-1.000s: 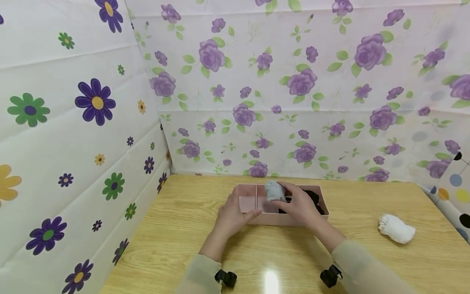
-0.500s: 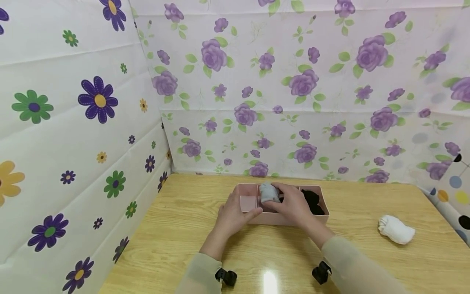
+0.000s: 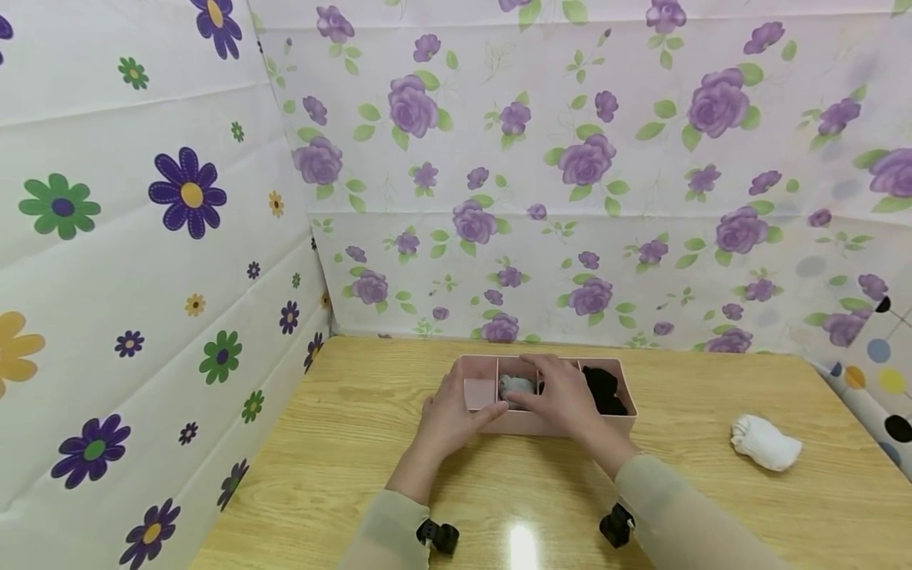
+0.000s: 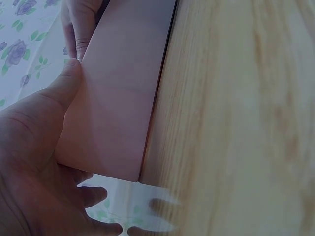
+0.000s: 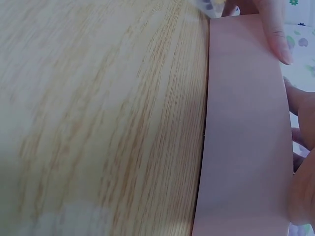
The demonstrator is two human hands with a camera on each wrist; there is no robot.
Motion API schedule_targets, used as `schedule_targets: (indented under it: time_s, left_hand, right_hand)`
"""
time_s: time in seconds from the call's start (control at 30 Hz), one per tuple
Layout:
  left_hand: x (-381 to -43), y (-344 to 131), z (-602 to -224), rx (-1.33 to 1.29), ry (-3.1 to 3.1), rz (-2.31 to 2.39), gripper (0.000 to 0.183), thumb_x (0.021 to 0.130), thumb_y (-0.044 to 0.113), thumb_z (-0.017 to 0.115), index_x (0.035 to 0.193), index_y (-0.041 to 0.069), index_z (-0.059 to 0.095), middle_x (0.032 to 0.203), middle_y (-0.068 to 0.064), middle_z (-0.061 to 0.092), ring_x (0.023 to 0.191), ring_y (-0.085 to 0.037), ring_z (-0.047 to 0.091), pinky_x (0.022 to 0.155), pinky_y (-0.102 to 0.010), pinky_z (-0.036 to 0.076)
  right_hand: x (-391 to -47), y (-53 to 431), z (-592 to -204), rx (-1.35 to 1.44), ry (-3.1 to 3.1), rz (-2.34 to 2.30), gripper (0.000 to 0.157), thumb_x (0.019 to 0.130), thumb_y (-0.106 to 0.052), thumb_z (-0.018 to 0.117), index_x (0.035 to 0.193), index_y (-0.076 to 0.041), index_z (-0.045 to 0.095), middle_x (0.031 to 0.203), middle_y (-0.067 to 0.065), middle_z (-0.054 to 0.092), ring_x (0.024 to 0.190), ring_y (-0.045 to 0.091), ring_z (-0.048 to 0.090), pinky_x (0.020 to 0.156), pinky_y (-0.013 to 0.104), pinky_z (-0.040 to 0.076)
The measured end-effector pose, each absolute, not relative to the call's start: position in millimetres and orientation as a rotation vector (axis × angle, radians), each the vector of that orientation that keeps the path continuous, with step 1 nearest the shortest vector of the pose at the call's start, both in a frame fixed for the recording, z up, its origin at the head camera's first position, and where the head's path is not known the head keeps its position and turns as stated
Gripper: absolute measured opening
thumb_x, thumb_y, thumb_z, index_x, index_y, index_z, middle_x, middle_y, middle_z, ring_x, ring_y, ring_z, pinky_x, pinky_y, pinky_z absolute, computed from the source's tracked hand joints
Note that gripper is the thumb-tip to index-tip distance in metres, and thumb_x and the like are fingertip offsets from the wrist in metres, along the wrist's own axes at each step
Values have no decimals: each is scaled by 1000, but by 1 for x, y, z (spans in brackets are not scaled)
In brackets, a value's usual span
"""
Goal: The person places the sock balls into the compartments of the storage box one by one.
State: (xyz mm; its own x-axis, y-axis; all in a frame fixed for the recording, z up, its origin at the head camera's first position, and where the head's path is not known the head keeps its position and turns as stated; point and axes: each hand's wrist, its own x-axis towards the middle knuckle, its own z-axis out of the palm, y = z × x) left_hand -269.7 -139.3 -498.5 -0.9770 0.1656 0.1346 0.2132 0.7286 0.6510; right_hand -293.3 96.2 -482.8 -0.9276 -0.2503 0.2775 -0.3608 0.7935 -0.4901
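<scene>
A pink divided box (image 3: 527, 425) stands on the table. My left hand (image 3: 449, 419) holds its left end, thumb over the front rim and fingers at the side; the left wrist view shows this thumb against the box's front wall (image 4: 113, 93). A light blue-grey rolled sock (image 3: 518, 386) lies low in the second compartment from the left. Over that compartment is my right hand (image 3: 566, 400), thumb and fingers spread apart above the sock, thumb tip overlapping its edge. Black bundled fabric (image 3: 604, 390) fills the right compartment. My right hand partly hides the compartment between.
A white rolled sock (image 3: 765, 442) lies on the wooden table (image 3: 712, 514), right of the box. The box's leftmost compartment (image 3: 480, 393) shows a bare pink floor. Flower-printed sheets (image 3: 641, 158) stand behind and at the left.
The blue-grey sock, held in my right hand earlier, has moved left and down into the second compartment and now lies below the fingers. My left hand stays at the box's left end.
</scene>
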Motion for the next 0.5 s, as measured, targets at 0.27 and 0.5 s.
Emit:
schedule_targets:
  time_s: [0.27, 0.5]
  left_hand:
    - [-271, -140, -499, -317, -2862, -1086, 121, 96, 75, 72, 178, 8, 13, 176, -21, 34, 153, -43, 48, 121, -80, 26]
    - [-271, -140, -500, -305, -2863, -1090, 123, 95, 75, 72, 178, 6, 12, 177, -21, 33, 157, -42, 43, 122, -79, 26]
  right_hand:
    - [-292, 100, -484, 515, -2755, 853, 73, 98, -45, 86, 158, -12, 61, 155, 17, 61, 140, 44, 59, 122, 81, 24]
    - [-283, 109, -478, 545, -2704, 912, 74, 98, -37, 88, 160, -9, 58, 157, 20, 58, 141, 47, 57, 115, 74, 42]
